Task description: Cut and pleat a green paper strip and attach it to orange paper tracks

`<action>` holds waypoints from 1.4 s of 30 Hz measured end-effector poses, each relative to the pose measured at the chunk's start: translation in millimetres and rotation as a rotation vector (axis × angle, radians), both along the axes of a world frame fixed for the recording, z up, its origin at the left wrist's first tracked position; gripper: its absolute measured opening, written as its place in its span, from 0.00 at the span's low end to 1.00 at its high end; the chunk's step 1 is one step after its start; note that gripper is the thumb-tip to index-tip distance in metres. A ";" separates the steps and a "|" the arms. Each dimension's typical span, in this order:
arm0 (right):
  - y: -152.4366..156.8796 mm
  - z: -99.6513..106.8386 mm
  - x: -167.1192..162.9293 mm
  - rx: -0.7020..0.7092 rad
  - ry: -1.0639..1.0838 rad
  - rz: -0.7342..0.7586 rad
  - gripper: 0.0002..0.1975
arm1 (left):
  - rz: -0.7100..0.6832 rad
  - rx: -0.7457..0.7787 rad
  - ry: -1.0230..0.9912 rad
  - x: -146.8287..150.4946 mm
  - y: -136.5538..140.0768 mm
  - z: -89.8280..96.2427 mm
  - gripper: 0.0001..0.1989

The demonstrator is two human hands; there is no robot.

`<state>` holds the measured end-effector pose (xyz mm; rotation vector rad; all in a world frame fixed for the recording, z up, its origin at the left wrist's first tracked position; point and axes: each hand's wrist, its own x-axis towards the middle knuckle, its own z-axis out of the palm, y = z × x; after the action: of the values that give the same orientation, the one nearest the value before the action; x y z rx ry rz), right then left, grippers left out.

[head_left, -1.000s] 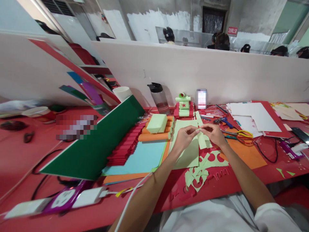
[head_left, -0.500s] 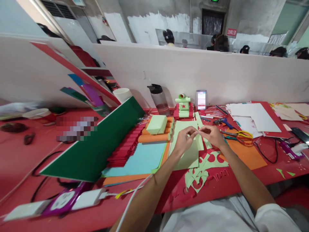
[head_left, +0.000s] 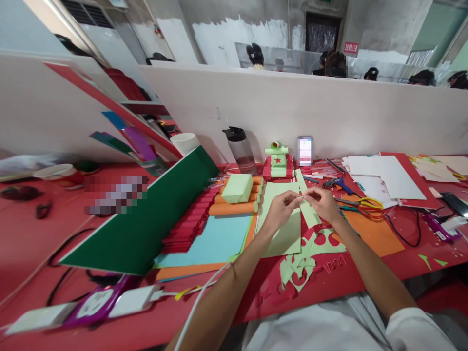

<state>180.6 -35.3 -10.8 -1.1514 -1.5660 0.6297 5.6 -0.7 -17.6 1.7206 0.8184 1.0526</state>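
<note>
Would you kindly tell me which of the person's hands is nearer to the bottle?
Left. The left hand is in front of the bottle and to its right; the right hand is farther right.

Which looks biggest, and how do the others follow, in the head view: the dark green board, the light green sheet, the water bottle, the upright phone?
Largest to smallest:
1. dark green board
2. light green sheet, partly covered
3. water bottle
4. upright phone
</note>
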 end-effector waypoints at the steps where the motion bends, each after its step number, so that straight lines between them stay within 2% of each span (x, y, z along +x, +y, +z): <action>1: -0.2 0.5 -0.2 -0.023 0.008 0.021 0.07 | 0.020 0.011 0.003 -0.9 0.1 0.9 0.14; 4: -0.2 0.8 0.2 -0.064 0.029 0.068 0.09 | 0.060 0.054 0.010 -2.2 -1.0 3.7 0.13; 8: 0.8 -0.8 1.6 -0.014 0.032 0.034 0.06 | 0.059 0.114 0.016 -1.8 -3.3 4.5 0.13; 14: 0.6 -0.3 2.2 0.023 0.032 0.007 0.04 | 0.029 0.058 -0.006 -1.6 -0.4 0.8 0.14; 22: -0.9 3.8 4.9 -0.136 0.132 0.148 0.12 | 0.089 0.064 -0.030 -0.9 -3.5 4.4 0.13; 31: 0.7 2.6 5.9 -0.047 0.089 0.045 0.10 | 0.054 0.073 -0.013 -1.3 -6.4 8.4 0.14; 42: 1.5 -0.9 5.8 -0.047 0.002 0.006 0.09 | 0.063 0.033 0.025 -2.9 1.2 2.7 0.13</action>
<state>186.4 -33.8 -11.7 -1.1808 -1.5610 0.6745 2.6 0.5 -14.9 1.7489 0.8802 1.0947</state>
